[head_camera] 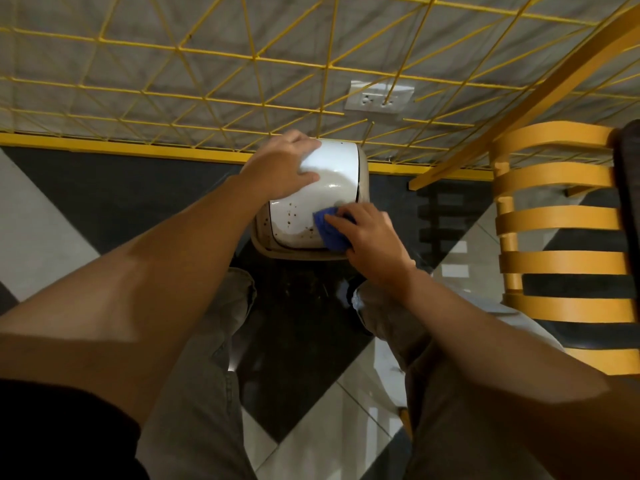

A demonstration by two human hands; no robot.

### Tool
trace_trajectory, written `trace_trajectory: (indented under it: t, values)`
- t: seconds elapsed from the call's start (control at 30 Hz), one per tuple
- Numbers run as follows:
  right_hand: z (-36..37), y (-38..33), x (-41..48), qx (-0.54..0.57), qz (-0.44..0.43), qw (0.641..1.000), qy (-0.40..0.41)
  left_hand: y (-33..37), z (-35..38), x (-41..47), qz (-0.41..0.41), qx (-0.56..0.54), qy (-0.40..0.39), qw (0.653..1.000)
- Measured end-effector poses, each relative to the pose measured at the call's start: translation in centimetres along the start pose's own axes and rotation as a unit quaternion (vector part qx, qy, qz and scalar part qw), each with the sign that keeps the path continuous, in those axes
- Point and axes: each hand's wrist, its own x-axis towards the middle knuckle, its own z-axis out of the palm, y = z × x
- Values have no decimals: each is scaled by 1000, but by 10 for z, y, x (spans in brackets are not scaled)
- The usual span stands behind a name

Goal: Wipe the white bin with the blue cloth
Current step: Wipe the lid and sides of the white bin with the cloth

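Observation:
The white bin (332, 174) stands on the floor against the wall, seen from above, with a glossy lid marked by dark brown specks near its front edge. My left hand (280, 168) rests on the lid's far left corner, fingers wrapped over the edge. A bunched blue cloth (329, 230) lies on the lid's front right corner. My right hand (370, 237) grips the cloth and presses it onto the lid. Most of the cloth is hidden under that hand.
A yellow wire grid (242, 81) covers the grey wall behind the bin, with a white socket (379, 97) behind it. A yellow slatted chair (561, 237) stands close on the right. My legs in grey trousers (207, 375) straddle the black-and-white tiled floor.

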Motion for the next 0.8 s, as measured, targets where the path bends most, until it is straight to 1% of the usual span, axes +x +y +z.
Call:
trace_trajectory:
  t: [0.1,0.17,0.27,0.33,0.37,0.53,0.67,0.73,0.8]
  values:
    - [6,-1,-9,8,-20,999,-35,1,0,-1,1,1,-2,1000]
    - [0,1,-2,28,-11,999,-13,1,0,-1,-1,-4,-3,1000]
    - [-17,5,18,35,46,997,48,1,-1,-2,-1,-6,-3,1000]
    - [-25,9,28,50,77,994,62,1,-1,-1,-3,-3,-6,1000]
    - [-24,10,29,53,77,994,58,1,-1,-1,-4,-3,-8,1000]
    - [-11,9,10,43,35,998,24,-5,-5,4,-9,-18,-37,999]
    - [1,5,-2,30,-29,999,-25,-8,-4,5,-6,-20,-45,999]
    - [3,0,-1,41,-39,998,-20,-8,-3,5,-7,-15,-40,999]
    - [1,-8,8,54,-35,998,9,-8,-2,5,-4,-12,-34,999]
